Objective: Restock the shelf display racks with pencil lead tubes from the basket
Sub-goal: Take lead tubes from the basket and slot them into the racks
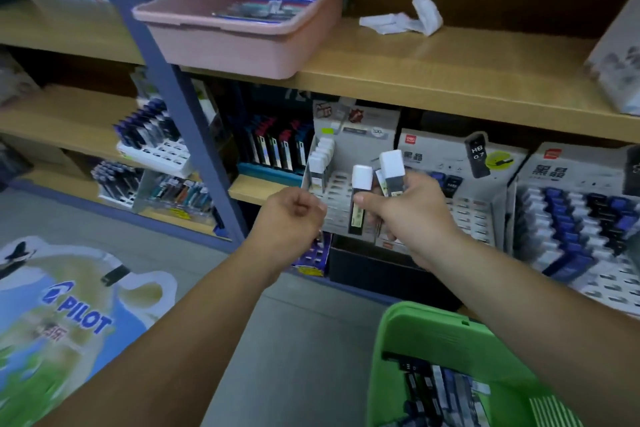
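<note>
Fingers [420,184] first: those of my right hand [412,218] are curled round a small bunch of pencil lead tubes [360,204], white caps up, at the centre of the frame, with the thumb pinning the nearest tube against the others. My left hand [294,215], just left of centre, has its fingers curled into a fist with nothing showing in it, and it sits close to the left edge of the display rack [337,184]. The rack's grid of slots looks mostly bare, with one column of white-capped tubes [322,152] standing at its upper left. The green basket [415,329] in the lower right holds more stock. To do this step well, I think I should free one tube at a time, pinch it just under the cap, keep it upright and seat it in the slot beside the filled column, working across in order. I judge the loose bunch the main risk, so the thumb must keep firm pressure while a tube comes away, and the left hand could steady the rack.
</note>
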Action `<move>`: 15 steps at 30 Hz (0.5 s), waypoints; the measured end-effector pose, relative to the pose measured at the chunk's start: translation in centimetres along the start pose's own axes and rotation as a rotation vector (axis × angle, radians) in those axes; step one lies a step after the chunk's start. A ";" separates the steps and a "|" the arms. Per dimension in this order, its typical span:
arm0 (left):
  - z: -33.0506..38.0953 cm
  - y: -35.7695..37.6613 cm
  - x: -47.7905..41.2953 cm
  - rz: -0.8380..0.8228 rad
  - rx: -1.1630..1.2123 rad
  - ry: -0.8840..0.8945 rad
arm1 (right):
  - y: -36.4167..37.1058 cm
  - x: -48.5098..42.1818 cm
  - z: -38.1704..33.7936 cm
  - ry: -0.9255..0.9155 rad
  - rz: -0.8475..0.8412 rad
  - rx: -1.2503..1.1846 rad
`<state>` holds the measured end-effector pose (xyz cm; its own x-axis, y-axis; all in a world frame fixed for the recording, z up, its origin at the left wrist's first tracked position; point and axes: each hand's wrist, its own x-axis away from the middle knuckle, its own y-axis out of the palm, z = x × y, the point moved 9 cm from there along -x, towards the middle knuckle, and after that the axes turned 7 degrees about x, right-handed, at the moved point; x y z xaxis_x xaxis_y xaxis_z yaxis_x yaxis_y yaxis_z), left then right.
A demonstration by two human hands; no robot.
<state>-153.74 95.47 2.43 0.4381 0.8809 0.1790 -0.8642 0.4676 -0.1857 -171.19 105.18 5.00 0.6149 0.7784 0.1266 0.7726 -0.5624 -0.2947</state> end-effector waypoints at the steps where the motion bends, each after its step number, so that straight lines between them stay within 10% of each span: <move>1: -0.5 -0.6 -0.5 0.002 -0.030 0.015 | 1.1 -0.7 -0.2 -0.010 0.008 0.008; 15: -5.5 -2.1 -4.7 -0.023 -0.129 0.001 | 7.1 -7.5 1.6 -0.145 0.073 0.113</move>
<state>-152.65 90.73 -3.40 0.4580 0.8698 0.1835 -0.8151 0.4933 -0.3038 -170.58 95.81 0.44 0.6332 0.7733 -0.0343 0.6991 -0.5903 -0.4034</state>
